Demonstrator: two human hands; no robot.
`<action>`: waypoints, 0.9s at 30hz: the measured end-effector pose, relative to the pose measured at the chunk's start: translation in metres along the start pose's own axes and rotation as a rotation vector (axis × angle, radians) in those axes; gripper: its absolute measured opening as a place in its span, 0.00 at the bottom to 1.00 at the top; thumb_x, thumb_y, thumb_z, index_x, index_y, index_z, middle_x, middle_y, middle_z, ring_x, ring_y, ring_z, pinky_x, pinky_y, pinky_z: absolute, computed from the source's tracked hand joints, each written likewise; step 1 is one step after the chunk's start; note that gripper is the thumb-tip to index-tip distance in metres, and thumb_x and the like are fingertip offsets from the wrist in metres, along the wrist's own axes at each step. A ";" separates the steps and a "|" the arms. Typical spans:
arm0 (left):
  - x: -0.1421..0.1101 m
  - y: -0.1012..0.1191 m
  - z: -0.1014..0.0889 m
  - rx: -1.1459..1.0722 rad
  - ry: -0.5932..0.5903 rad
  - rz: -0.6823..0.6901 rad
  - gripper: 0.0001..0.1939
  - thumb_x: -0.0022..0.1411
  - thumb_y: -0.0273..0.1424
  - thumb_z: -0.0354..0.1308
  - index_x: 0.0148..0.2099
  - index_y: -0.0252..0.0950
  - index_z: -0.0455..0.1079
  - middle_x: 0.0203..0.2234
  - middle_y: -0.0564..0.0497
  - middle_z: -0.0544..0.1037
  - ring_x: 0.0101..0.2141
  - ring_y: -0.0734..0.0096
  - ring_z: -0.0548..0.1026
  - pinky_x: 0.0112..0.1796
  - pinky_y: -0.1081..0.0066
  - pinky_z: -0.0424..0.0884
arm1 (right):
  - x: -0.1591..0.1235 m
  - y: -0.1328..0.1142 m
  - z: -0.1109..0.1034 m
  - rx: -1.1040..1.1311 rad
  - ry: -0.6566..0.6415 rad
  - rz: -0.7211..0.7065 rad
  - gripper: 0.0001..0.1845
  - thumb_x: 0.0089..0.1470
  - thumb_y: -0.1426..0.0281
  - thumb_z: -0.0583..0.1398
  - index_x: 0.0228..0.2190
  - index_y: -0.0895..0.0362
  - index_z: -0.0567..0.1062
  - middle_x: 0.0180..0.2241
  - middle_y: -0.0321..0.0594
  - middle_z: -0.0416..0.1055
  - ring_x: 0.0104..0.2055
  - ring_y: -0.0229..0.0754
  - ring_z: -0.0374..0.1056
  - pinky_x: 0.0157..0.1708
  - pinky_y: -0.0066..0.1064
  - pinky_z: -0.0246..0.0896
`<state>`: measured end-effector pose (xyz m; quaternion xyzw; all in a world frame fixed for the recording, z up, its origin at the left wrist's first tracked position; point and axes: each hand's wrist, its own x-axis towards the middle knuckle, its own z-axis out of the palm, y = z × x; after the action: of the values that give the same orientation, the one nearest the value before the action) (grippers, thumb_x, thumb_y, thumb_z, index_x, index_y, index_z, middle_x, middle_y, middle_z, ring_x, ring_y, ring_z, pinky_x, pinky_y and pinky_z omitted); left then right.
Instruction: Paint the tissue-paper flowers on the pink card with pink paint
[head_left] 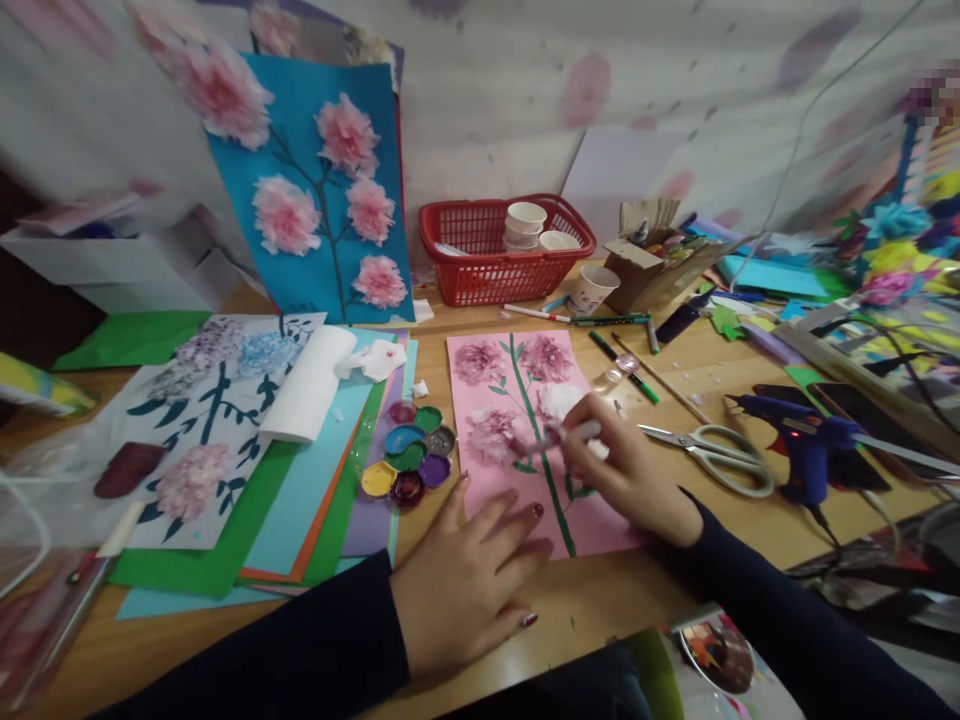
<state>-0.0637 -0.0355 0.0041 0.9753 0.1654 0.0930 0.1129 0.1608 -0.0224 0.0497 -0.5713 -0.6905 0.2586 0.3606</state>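
Observation:
A pink sheet of paper (551, 520) lies on the table, with a painted green stem and leaves and several ruffled tissue flowers (495, 433), mostly dusky pink. One white flower (559, 400) sits beside my right hand (619, 465). That hand is closed around a slim paintbrush (555, 438), blurred, its tip pointing left at the lower pink flower. My left hand (476, 575) rests flat with fingers spread across the sheet's lower left edge, holding nothing. Just beyond its fingertips stands a cluster of small paint pots (407, 456) in several colours.
Scissors (720, 455) and a blue glue gun (806, 450) lie at right. Behind are a red basket (502, 275) with cups, a paper cup (594, 290) and pens. A blue flower picture (292, 270) stands at back left. Coloured sheets (296, 520) and a tissue roll (311, 385) lie left.

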 end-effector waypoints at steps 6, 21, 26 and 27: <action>0.000 0.000 0.002 -0.007 0.017 -0.003 0.25 0.69 0.46 0.41 0.62 0.40 0.59 0.62 0.48 0.61 0.62 0.55 0.54 0.60 0.43 0.41 | 0.005 -0.008 0.002 -0.030 0.104 0.015 0.11 0.58 0.61 0.56 0.29 0.54 0.64 0.21 0.34 0.66 0.21 0.35 0.61 0.21 0.28 0.55; 0.001 0.002 0.010 0.007 0.107 -0.015 0.26 0.64 0.46 0.52 0.58 0.38 0.61 0.59 0.49 0.65 0.59 0.55 0.58 0.57 0.54 0.55 | 0.105 -0.052 0.057 -0.007 -0.234 -0.300 0.03 0.54 0.71 0.57 0.31 0.58 0.69 0.26 0.35 0.69 0.25 0.32 0.61 0.25 0.25 0.55; -0.011 -0.006 -0.017 0.092 0.432 0.005 0.11 0.65 0.30 0.49 0.48 0.34 0.67 0.42 0.48 0.76 0.40 0.65 0.72 0.47 0.61 0.64 | 0.120 -0.049 0.079 -0.135 -0.360 -0.290 0.03 0.51 0.74 0.58 0.31 0.59 0.71 0.25 0.36 0.72 0.25 0.34 0.65 0.26 0.25 0.57; -0.019 -0.013 -0.027 0.088 0.533 -0.060 0.09 0.65 0.28 0.49 0.46 0.34 0.67 0.36 0.49 0.77 0.36 0.66 0.72 0.45 0.62 0.65 | 0.121 -0.049 0.079 -0.155 -0.365 -0.288 0.03 0.50 0.74 0.58 0.31 0.59 0.71 0.25 0.36 0.72 0.25 0.34 0.66 0.26 0.25 0.57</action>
<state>-0.0907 -0.0252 0.0242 0.9150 0.2219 0.3360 0.0256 0.0582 0.0900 0.0644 -0.4367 -0.8363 0.2497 0.2179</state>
